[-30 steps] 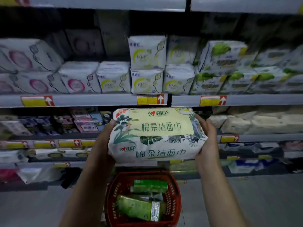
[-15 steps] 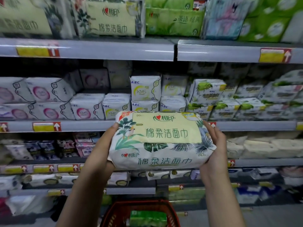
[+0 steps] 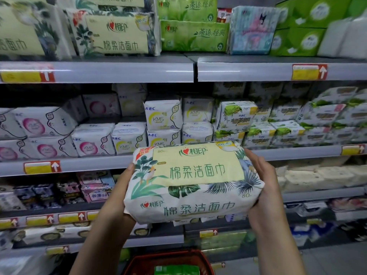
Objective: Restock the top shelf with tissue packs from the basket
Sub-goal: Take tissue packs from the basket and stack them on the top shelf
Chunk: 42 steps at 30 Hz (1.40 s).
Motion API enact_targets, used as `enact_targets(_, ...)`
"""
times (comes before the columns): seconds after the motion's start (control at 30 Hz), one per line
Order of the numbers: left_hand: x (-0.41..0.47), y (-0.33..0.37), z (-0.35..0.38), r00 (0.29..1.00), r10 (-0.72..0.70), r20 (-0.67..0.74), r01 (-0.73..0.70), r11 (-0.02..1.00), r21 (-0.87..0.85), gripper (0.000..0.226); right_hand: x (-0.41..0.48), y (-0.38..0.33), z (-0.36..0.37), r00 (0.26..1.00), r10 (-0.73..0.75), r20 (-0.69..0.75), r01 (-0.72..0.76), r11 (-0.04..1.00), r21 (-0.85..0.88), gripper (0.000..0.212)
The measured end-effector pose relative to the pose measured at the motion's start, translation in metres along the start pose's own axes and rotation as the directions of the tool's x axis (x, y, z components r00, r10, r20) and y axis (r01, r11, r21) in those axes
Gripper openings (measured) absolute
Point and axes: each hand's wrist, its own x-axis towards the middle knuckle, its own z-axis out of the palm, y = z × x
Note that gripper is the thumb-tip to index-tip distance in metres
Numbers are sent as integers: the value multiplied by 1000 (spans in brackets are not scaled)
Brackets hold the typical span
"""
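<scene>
Clasping both ends of the tissue pack (image 3: 190, 181), fingers (image 3: 256, 161) of left hand (image 3: 124, 187) and right hand (image 3: 266, 187) curled round it. Raised well clear of the red basket (image 3: 170, 255) since a second ago, now level with the ABC KMS pads (image 3: 162, 116), short of the top shelf (image 3: 119, 71); likely next, up beside the matching pack (image 3: 117, 34). Reads 心相印, 棉柔洁面巾, 80; green neighbours (image 3: 193, 35) 茶语经典.

Leaf-printed tissue pack (image 3: 190, 181) aloft, above the red basket (image 3: 168, 259).

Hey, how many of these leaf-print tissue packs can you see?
4: held pack; on the top shelf, left pack, centre pack, upper pack atop it. Others may be hidden.
</scene>
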Motion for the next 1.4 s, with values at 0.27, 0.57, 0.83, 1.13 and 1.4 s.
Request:
enact_targets(0.27,0,-4,-3,986,-163,32,162,986,40,58,0,-2,-6,999,-44,-26,43,998,-52,28)
enact_targets(0.57,-4,-8,12,991,-131,-10,131,980,149,53,3,2,-18,977,-210,-23,207,972,-110,30)
enact_targets(0.83,-15,-18,20,995,90,-37,-78,968,237,63,18,-10,-27,988,-124,95,139,976,-168,45)
enact_targets(1.13,-19,-19,23,940,341,-20,-319,896,310,89,15,-10,-43,934,241,263,-155,938,-310,109)
enact_targets(1.4,-24,-29,29,904,425,-33,-388,852,351,68,7,-12,-23,984,143,107,-127,981,-145,81)
